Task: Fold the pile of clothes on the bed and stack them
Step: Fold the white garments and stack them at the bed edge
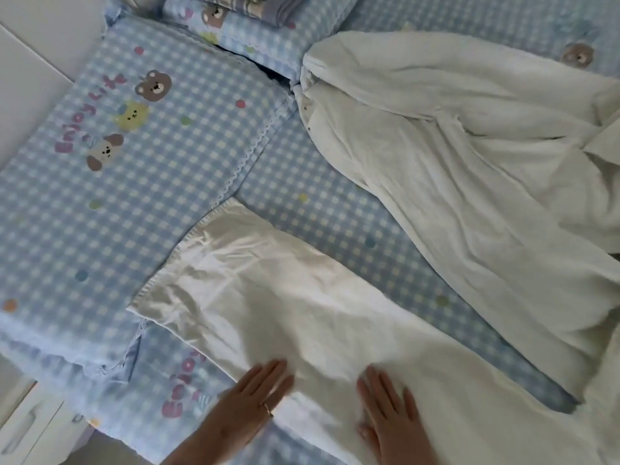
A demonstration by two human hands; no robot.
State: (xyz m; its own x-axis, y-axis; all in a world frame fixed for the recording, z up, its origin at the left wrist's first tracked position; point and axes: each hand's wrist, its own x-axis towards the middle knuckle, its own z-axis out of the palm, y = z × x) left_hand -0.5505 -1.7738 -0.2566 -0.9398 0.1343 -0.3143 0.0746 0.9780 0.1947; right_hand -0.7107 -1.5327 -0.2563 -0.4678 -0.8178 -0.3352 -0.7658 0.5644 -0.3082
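White trousers (302, 290) lie spread on the blue checked bed, with one leg running from the lower right toward the pillow and the other leg (453, 162) stretching up to the right. My left hand (255, 401) lies flat with straight fingers at the near edge of the front leg. My right hand (389, 414) presses flat on the same leg, a little to the right. The trousers' waist runs out of view at the right edge.
A blue checked pillow (110, 156) with bear prints lies at the left, its edge touching the trouser hem. Folded striped fabric (235, 8) sits on a second pillow at the top. A white cabinet (30, 427) stands at the lower left beside the bed.
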